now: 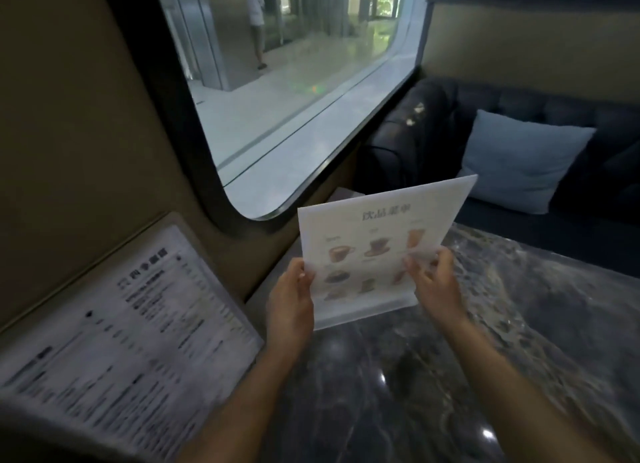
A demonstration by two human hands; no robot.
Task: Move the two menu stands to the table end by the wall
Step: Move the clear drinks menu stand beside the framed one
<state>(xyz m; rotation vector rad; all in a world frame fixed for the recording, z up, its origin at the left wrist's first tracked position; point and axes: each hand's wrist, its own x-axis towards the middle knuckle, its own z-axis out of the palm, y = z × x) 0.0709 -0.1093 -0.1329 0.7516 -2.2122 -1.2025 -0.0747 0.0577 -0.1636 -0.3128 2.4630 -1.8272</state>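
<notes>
A clear menu stand with drink pictures (374,240) stands tilted on the dark marble table (398,376), close to the tan wall under the window. My left hand (289,299) grips its left edge and my right hand (436,282) grips its right edge, both low on the sheet. A second menu stand with dense black text (128,327) leans against the wall at the lower left, apart from both hands.
A large rounded window (284,91) fills the wall ahead, and a person walks outside it. A dark blue sofa (519,116) with a light blue cushion (523,161) sits across the table. The marble surface extends to the right.
</notes>
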